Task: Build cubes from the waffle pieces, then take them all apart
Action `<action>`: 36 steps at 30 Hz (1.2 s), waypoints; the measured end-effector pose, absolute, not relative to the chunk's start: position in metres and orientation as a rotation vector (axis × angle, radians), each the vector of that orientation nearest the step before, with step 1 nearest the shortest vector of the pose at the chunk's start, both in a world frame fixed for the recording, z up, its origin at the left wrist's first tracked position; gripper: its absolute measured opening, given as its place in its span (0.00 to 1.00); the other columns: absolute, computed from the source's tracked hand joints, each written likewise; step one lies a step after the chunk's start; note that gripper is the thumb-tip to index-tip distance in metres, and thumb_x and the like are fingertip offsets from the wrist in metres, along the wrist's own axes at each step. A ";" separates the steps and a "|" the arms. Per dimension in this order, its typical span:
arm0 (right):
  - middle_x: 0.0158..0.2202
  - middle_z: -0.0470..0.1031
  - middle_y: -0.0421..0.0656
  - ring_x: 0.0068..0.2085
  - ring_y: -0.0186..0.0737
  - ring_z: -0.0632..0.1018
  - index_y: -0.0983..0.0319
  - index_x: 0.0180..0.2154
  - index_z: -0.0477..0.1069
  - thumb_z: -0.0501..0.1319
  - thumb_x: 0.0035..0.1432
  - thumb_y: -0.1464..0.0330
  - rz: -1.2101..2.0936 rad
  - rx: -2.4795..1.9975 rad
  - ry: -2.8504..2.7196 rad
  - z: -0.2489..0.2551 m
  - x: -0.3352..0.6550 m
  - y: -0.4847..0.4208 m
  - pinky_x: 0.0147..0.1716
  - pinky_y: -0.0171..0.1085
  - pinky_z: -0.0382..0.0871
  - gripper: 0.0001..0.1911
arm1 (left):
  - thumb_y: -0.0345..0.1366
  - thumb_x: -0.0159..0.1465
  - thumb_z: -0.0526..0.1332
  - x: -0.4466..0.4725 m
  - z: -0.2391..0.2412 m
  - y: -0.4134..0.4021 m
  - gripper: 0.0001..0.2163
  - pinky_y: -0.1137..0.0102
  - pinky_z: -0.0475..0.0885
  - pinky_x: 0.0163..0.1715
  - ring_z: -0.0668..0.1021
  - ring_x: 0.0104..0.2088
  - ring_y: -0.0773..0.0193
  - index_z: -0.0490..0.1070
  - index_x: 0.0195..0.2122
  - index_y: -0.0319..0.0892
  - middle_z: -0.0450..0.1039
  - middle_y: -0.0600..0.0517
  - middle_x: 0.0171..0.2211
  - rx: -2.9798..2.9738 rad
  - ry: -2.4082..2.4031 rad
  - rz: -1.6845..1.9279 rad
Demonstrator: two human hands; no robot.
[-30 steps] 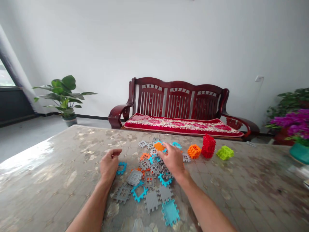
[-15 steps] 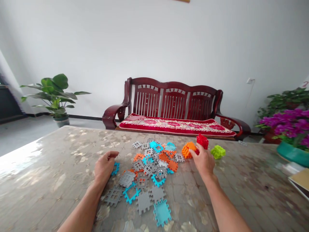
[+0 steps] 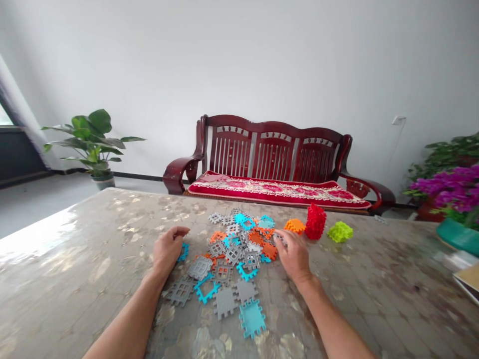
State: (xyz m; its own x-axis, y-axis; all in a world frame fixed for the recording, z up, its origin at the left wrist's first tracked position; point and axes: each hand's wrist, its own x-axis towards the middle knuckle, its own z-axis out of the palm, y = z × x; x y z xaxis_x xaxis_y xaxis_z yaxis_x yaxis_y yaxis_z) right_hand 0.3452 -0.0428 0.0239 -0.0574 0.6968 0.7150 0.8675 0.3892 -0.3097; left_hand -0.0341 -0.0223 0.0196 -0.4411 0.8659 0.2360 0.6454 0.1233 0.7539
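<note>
My left hand (image 3: pixel 168 252) rests on the table at the left of the pile, its fingers curled in and no piece seen in them. Close beside it lies a blue interlocking piece (image 3: pixel 183 252), partly hidden. My right hand (image 3: pixel 294 253) is at the pile's right edge, thumb and forefinger apart around a small grey lattice piece (image 3: pixel 280 238) that the hand partly covers. The pile holds several flat toothed plastic pieces, such as an orange one (image 3: pixel 269 251), a grey one (image 3: pixel 225 302) and a light blue one (image 3: pixel 252 318). Behind my right hand sit an orange stack (image 3: pixel 295 226) and a tall red stack (image 3: pixel 315 222).
A lime-green cluster of pieces (image 3: pixel 340 232) stands right of the red stack. The table (image 3: pixel 93 269) has a glossy patterned cover. Beyond it is a wooden bench (image 3: pixel 271 149). At the right edge are a teal flowerpot (image 3: pixel 456 237) and a book-like item (image 3: pixel 467 276).
My right hand has moved left and nearer, away from the orange and red stacks to the pile's edge. The red stack now shows fully, standing upright. My left hand stays by the blue piece.
</note>
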 end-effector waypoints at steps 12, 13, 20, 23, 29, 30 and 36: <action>0.52 0.76 0.47 0.52 0.49 0.73 0.59 0.49 0.74 0.56 0.64 0.64 -0.233 -1.345 -2.027 0.008 0.320 -0.047 0.55 0.50 0.62 0.15 | 0.28 0.53 0.55 -0.029 0.023 -0.023 0.16 0.72 0.72 0.40 0.81 0.39 0.60 0.80 0.37 0.46 0.83 0.52 0.37 1.491 2.147 1.158; 0.51 0.76 0.47 0.52 0.48 0.73 0.59 0.49 0.74 0.56 0.64 0.64 -0.241 -1.344 -2.026 0.008 0.319 -0.047 0.55 0.49 0.62 0.15 | 0.28 0.53 0.54 -0.029 0.023 -0.023 0.16 0.72 0.72 0.40 0.81 0.39 0.60 0.80 0.37 0.46 0.83 0.52 0.37 1.501 2.147 1.159; 0.50 0.76 0.47 0.50 0.48 0.73 0.59 0.49 0.73 0.53 0.66 0.66 -0.304 -1.327 -2.028 0.009 0.313 -0.045 0.55 0.48 0.61 0.15 | 0.29 0.53 0.55 -0.031 0.021 -0.022 0.16 0.71 0.72 0.39 0.81 0.37 0.60 0.80 0.37 0.46 0.83 0.52 0.37 1.537 2.157 1.146; 0.49 0.76 0.48 0.49 0.47 0.73 0.61 0.49 0.73 0.52 0.66 0.67 -0.291 -1.336 -2.024 0.008 0.312 -0.044 0.54 0.47 0.62 0.15 | 0.29 0.54 0.55 -0.031 0.021 -0.021 0.16 0.71 0.72 0.38 0.81 0.38 0.61 0.80 0.38 0.46 0.83 0.52 0.37 1.546 2.167 1.122; 0.47 0.78 0.47 0.48 0.47 0.73 0.62 0.47 0.74 0.51 0.67 0.67 -0.312 -1.355 -2.011 0.007 0.313 -0.042 0.53 0.45 0.61 0.15 | 0.29 0.57 0.54 -0.027 0.022 -0.022 0.16 0.72 0.72 0.42 0.81 0.41 0.62 0.79 0.40 0.46 0.82 0.53 0.39 1.577 2.186 1.034; 0.46 0.78 0.47 0.47 0.47 0.73 0.62 0.46 0.74 0.51 0.67 0.67 -0.313 -1.356 -2.009 0.007 0.312 -0.042 0.53 0.45 0.61 0.15 | 0.28 0.57 0.54 -0.026 0.022 -0.022 0.16 0.73 0.72 0.42 0.80 0.42 0.63 0.79 0.41 0.46 0.82 0.53 0.40 1.581 2.188 1.020; 0.46 0.78 0.46 0.47 0.46 0.74 0.60 0.45 0.74 0.50 0.67 0.66 -0.290 -1.349 -2.001 0.008 0.312 -0.043 0.54 0.45 0.61 0.15 | 0.28 0.58 0.54 -0.026 0.022 -0.020 0.17 0.72 0.72 0.43 0.81 0.43 0.63 0.79 0.41 0.46 0.82 0.54 0.41 1.575 2.182 0.977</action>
State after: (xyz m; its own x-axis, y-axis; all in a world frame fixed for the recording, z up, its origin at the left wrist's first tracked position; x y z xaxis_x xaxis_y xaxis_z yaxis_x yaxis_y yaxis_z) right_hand 0.3119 -0.0428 0.0084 -0.2161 0.7254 0.6536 0.8811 0.4333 -0.1896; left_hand -0.0262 -0.0204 0.0225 -0.3677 0.9163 0.1585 0.7284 0.1778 0.6617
